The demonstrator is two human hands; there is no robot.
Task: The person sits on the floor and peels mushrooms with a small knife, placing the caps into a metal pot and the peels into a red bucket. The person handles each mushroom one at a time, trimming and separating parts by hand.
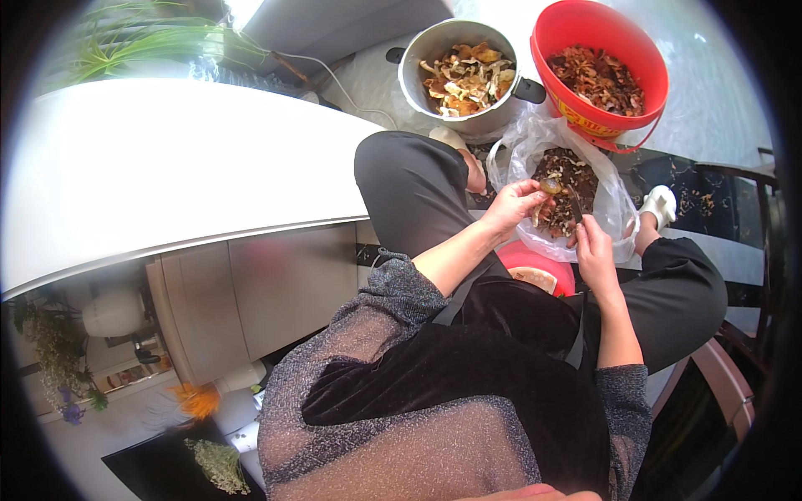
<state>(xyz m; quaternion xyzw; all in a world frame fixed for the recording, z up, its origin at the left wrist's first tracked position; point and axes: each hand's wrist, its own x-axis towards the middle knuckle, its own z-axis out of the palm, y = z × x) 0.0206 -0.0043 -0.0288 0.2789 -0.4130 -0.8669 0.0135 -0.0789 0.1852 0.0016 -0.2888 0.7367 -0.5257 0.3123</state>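
My left hand point(515, 203) pinches a small mushroom point(550, 186) with a rounded, brownish cap. In my right hand point(594, 247) is a small dark-bladed knife point(575, 204), its blade close beside the mushroom. Both hands are above a translucent plastic bag point(611, 216) that lies wide open between my feet. Inside it are dark brown mushrooms and scraps point(567, 164). Whether the blade touches the mushroom I cannot tell.
Beyond the bag stand a metal pot point(407, 94) of cut mushrooms point(467, 75) and a red bucket point(601, 25) of brown scraps point(598, 81). A white tabletop point(188, 163) is at my left. Dark wooden chair parts point(761, 206) stand at right. Crumbs litter the dark floor strip point(720, 200).
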